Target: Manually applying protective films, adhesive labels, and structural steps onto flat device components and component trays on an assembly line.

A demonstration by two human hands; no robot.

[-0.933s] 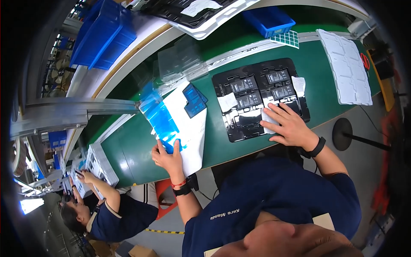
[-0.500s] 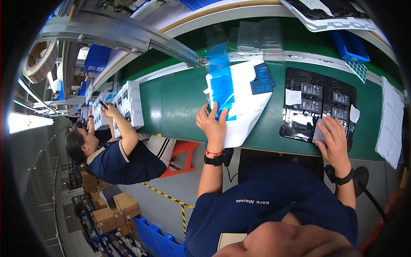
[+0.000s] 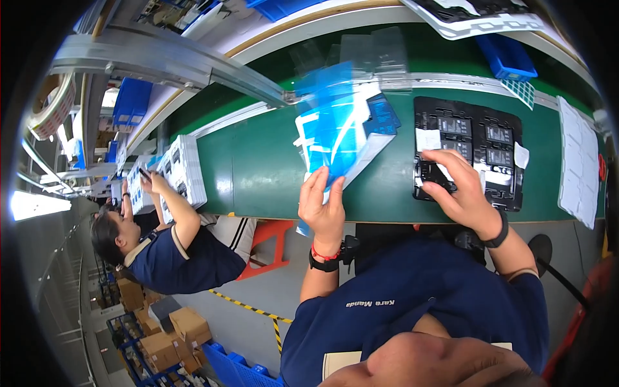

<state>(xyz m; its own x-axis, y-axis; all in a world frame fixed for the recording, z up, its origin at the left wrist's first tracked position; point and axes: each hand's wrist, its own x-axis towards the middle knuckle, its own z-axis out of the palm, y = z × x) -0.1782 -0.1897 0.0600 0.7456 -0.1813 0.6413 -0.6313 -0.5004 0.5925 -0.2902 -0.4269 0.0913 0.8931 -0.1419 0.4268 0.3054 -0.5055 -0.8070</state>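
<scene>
My left hand [image 3: 322, 208] is closed on the near end of a strip of shiny blue plastic film [image 3: 330, 138]. The film lies slantwise over a white sheet [image 3: 371, 155] on the green bench. Flat dark-blue printed pieces [image 3: 385, 116] poke out at the sheet's right side. Over the near left part of a black moulded tray [image 3: 422, 111] is my right hand [image 3: 461, 192], its thumb and forefinger spread apart around a shiny pocket. I see nothing held between them. Flat black battery-like pieces [image 3: 500, 133] sit in the tray's pockets; the palm hides some near pockets.
White paper scraps [image 3: 428, 139] lie on the tray. Clear plastic sheets [image 3: 380, 55] lie behind the film. A blue bin [image 3: 508, 58] stands at the back right, and a white moulded tray [image 3: 576, 164] farther right. Left, a co-worker [image 3: 171, 248] sits beside stacked white trays [image 3: 184, 169].
My right hand has moved left across the black tray and its fingers have spread. The blue film has swung over more of the white sheet in my left hand. The whole view has shifted slightly.
</scene>
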